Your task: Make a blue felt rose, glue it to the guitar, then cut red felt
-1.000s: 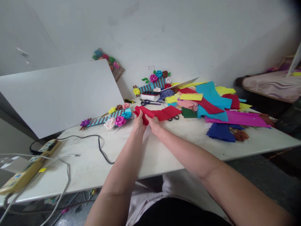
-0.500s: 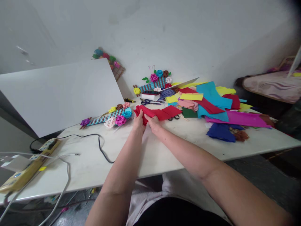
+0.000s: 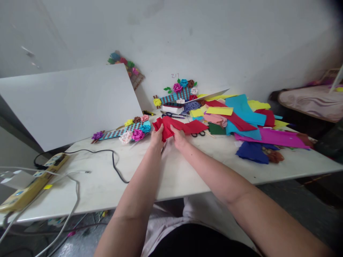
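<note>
A strip of red crepe paper [image 3: 187, 126] is held between my two hands above the white table. My left hand [image 3: 157, 135] pinches its folded left end. My right hand [image 3: 178, 136] grips it a little further right, with the thumb on top. The rest of the strip stretches right, over a pair of black-handled scissors [image 3: 198, 134] whose loops show beneath it. To the left of my hands lies a woven blue and brown panel [image 3: 122, 132] edged with paper flowers, among them a magenta flower [image 3: 138, 135].
Coloured paper sheets [image 3: 242, 114] pile up at the right. Blue-handled scissors [image 3: 171, 115] and a yellow cutter [image 3: 148, 112] lie behind my hands. A white board [image 3: 72, 103] leans at the left. A power strip [image 3: 34, 185] and cables occupy the table's left end.
My right hand has shifted slightly right, away from my left hand, so more red paper shows between them. The view has moved a little.
</note>
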`<state>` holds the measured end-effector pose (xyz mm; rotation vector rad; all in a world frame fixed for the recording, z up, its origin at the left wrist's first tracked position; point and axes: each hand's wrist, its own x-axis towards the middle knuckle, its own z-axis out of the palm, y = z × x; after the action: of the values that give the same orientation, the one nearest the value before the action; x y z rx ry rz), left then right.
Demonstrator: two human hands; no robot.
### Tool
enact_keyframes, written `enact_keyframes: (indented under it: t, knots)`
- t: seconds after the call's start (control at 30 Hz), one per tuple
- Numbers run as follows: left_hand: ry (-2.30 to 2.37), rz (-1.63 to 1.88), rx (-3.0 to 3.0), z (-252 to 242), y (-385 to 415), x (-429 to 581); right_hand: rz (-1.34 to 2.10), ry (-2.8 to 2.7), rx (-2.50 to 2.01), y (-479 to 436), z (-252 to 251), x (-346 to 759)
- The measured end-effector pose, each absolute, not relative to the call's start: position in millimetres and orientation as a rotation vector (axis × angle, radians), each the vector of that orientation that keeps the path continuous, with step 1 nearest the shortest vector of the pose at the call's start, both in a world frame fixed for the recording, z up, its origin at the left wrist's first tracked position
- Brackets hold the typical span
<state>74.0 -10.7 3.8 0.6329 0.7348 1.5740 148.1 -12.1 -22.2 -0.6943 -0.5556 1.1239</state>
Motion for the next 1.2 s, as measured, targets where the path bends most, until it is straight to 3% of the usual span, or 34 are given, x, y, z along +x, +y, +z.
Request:
enact_keyframes:
  t: [0.73, 1.0, 1.2]
  knots:
    - [0.769, 1.579, 0.778, -9.5, 3.7, 66.8, 1.234, -0.337, -0.477, 3.1, -3.5, 201.5]
    - [0.789, 1.622, 0.816, -10.8, 6.0, 64.6, 1.133, -0.280, -0.605, 16.7, -2.7, 233.9]
    - [0.846, 1.647, 0.827, -11.6, 6.4, 64.5, 1.021, -0.450, -1.006, 23.2, -4.2, 245.3]
